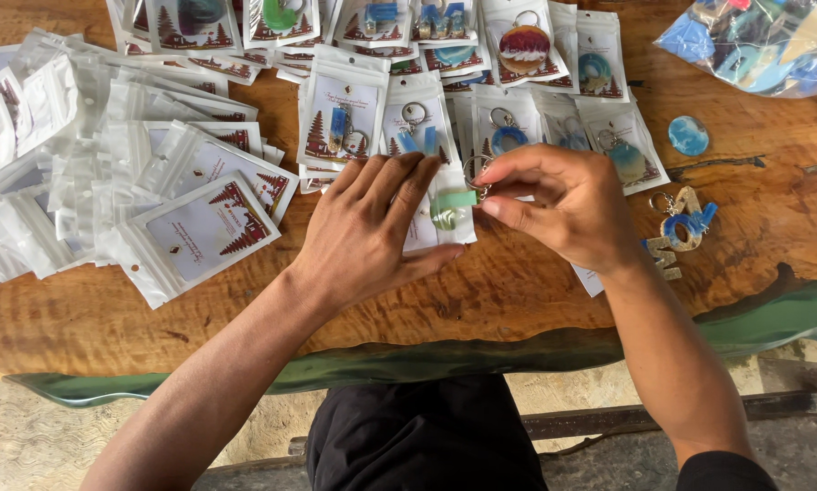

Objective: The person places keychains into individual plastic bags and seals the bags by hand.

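My left hand (372, 227) lies flat on a small clear plastic pouch (445, 232) on the wooden table (518, 291), fingers pinning it down. My right hand (563, 205) pinches the metal ring of a pale green resin keychain (454, 202) between thumb and forefinger, right at the pouch's mouth. The green piece sits partly over the pouch. Whether it is inside the pouch I cannot tell.
A heap of empty pouches with tree-printed cards (109, 173) covers the left. Filled pouches with keychains (481, 82) lie in rows at the back. Loose keychains (686, 227), a blue round piece (688, 135) and a clear bag of parts (763, 41) sit right.
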